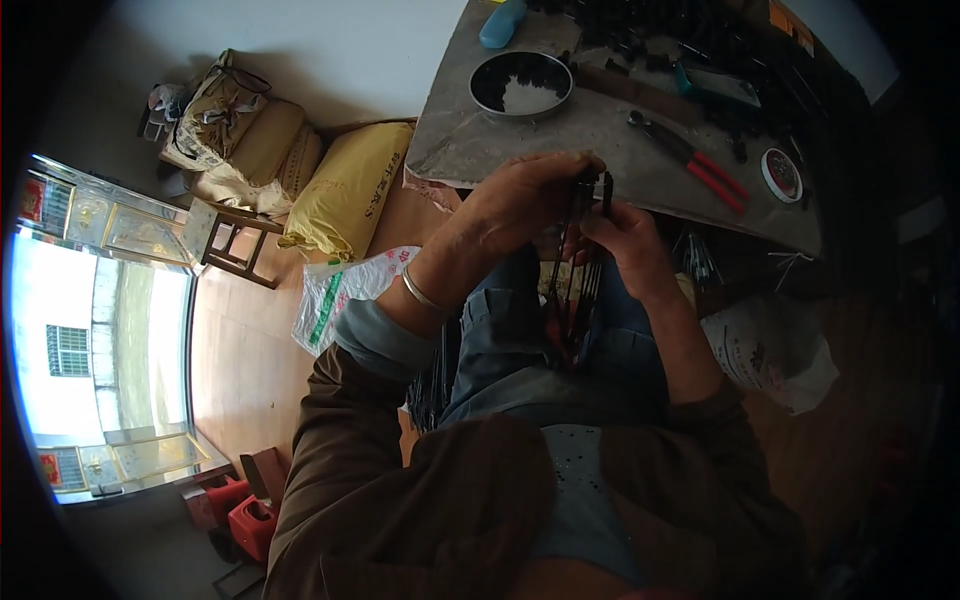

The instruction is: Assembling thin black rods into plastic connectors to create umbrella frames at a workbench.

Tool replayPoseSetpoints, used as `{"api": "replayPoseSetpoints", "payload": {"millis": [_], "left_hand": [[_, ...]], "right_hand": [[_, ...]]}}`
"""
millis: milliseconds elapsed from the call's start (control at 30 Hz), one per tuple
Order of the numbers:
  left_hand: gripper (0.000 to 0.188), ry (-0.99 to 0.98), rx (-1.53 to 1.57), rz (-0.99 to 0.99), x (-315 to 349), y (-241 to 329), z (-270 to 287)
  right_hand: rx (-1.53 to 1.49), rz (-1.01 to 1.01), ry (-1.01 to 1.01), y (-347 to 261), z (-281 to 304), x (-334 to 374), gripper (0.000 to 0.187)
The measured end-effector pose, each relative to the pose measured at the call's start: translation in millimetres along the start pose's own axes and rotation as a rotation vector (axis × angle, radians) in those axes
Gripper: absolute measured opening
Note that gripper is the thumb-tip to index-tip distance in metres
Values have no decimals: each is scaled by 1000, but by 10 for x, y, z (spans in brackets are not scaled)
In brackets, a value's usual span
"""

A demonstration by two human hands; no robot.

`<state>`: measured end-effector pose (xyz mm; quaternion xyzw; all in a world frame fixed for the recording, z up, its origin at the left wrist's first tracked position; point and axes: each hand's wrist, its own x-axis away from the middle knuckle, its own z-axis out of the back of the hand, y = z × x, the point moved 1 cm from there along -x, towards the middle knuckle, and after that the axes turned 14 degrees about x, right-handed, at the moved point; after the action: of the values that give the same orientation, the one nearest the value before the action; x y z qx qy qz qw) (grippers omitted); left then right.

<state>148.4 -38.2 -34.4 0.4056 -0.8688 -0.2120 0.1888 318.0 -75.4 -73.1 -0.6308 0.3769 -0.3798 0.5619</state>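
In front of my lap, close to the table's near edge, I hold a bundle of thin black rods that looks like an umbrella frame. My left hand is closed round its upper end, the fingertips curled over the top. From the other side my right hand pinches near a short dark upright piece at the same end. The rods hang down between my knees, their lower ends dark and hard to make out. Exactly what lies between the fingertips is partly hidden.
A grey table carries a black bowl with white material, red-handled pliers, a round tin, a blue bottle and heaped black parts. Yellow sacks and a wooden stool stand left; a white bag lies right.
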Motion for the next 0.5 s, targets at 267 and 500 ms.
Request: {"api": "replayPoseSetpoints", "payload": {"millis": [267, 500], "left_hand": [[21, -57, 133, 86, -48, -23, 67], [18, -41, 124, 65, -85, -42, 132]], "right_hand": [[16, -13, 25, -16, -20, -8, 21], [-6, -7, 23, -19, -33, -16, 19]]}}
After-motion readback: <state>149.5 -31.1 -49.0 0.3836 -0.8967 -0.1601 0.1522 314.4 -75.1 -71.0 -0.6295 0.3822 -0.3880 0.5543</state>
